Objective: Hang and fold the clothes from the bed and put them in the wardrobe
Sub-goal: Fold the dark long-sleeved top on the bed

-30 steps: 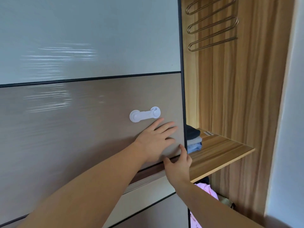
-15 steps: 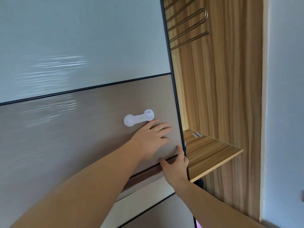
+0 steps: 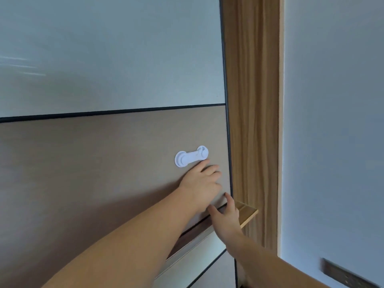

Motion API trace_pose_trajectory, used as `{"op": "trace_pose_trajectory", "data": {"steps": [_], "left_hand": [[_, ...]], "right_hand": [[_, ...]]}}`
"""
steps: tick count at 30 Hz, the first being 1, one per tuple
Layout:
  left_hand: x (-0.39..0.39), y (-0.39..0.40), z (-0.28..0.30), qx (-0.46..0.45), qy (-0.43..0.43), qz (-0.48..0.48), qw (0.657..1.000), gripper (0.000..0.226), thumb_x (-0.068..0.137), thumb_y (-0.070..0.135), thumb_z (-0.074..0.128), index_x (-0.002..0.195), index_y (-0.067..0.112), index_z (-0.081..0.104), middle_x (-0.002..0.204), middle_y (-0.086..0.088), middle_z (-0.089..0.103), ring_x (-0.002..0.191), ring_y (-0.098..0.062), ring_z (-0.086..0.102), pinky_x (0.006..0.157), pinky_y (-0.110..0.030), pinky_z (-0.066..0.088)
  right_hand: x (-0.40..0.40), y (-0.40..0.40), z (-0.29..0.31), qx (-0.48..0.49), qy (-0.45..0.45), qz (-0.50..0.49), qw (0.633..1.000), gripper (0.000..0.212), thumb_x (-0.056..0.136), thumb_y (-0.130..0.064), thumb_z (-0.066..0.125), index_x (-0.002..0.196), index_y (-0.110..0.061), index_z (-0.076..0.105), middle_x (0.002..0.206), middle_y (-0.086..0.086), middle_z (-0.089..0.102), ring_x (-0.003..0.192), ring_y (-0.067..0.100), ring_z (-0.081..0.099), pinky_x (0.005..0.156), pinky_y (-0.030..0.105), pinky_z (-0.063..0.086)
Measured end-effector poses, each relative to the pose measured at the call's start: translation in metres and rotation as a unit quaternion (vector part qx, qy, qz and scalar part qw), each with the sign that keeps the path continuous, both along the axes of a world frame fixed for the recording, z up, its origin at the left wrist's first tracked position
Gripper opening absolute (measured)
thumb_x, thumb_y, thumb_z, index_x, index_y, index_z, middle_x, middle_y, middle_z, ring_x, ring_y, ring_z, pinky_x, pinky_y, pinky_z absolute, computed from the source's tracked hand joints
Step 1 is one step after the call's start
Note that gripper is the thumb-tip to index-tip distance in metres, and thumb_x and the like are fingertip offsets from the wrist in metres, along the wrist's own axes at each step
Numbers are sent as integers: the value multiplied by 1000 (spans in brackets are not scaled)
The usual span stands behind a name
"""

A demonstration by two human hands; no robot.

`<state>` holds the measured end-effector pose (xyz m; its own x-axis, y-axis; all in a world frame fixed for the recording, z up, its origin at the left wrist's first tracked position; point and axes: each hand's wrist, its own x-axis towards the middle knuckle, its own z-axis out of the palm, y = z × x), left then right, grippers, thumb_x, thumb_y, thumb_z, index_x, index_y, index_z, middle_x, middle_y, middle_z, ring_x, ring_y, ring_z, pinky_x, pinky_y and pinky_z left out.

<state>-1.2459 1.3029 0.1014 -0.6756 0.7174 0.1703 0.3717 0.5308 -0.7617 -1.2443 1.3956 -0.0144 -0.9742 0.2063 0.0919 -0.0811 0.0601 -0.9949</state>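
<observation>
A sliding wardrobe door (image 3: 108, 163), pale grey above and brown below, fills most of the view. My left hand (image 3: 200, 185) presses flat on its brown panel, just below a white plastic child lock (image 3: 191, 157). My right hand (image 3: 225, 213) rests against the door's right edge at the recessed handle strip, thumb on the panel. Only a narrow gap of the wooden wardrobe interior (image 3: 252, 121) shows to the right of the door, with the tip of a wooden shelf (image 3: 248, 213). No clothes are in view.
A pale wall (image 3: 332, 121) stands right of the wardrobe's wooden side panel. A dark switch plate (image 3: 349, 276) sits on that wall at the lower right.
The door has slid right, narrowing the opening. The folded clothes on the shelf, the metal hangers and the pink garment have gone out of sight. Both hands moved right with the door.
</observation>
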Motion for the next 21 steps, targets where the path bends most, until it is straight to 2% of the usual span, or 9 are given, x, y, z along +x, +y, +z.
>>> {"op": "trace_pose_trajectory", "data": {"steps": [3, 6, 10, 14, 21], "left_hand": [[-18, 26, -7, -6, 37, 8, 999, 37, 98, 29, 45, 132, 17, 53, 148, -7, 34, 142, -28, 18, 120, -47, 4], [-36, 45, -10, 2, 48, -3, 999, 38, 102, 29, 37, 135, 15, 51, 151, -9, 31, 143, -28, 15, 120, -46, -1], [-62, 70, -11, 4, 48, -23, 999, 40, 101, 30, 38, 137, 15, 50, 155, -10, 26, 146, -28, 9, 120, -46, -7], [-90, 103, -10, 17, 42, -30, 999, 39, 101, 28, 37, 135, 14, 51, 154, -11, 26, 146, -28, 9, 120, -46, -7], [-135, 158, -13, 11, 57, -25, 998, 42, 99, 32, 40, 136, 14, 50, 153, -12, 28, 144, -30, 12, 120, -48, -6]], "right_hand": [[-20, 19, 3, -8, -18, -11, 1000, 71, 90, -44, 56, 150, -39, 18, 150, 2, 24, 118, 21, 43, 95, 37, 43], [-42, 39, 3, -23, -31, -28, 999, 68, 91, -43, 52, 149, -42, 18, 149, 2, 25, 125, 28, 43, 103, 52, 43], [-72, 68, 0, -36, -32, -41, 998, 67, 91, -40, 52, 150, -41, 18, 151, 2, 22, 127, 27, 38, 104, 53, 42], [-104, 101, -1, -58, -21, -40, 997, 66, 92, -36, 53, 150, -39, 21, 149, 4, 28, 127, 30, 41, 104, 53, 42], [-156, 157, 1, -67, -21, -53, 996, 69, 93, -39, 56, 151, -36, 18, 148, 7, 28, 112, 21, 40, 107, 54, 38]]}}
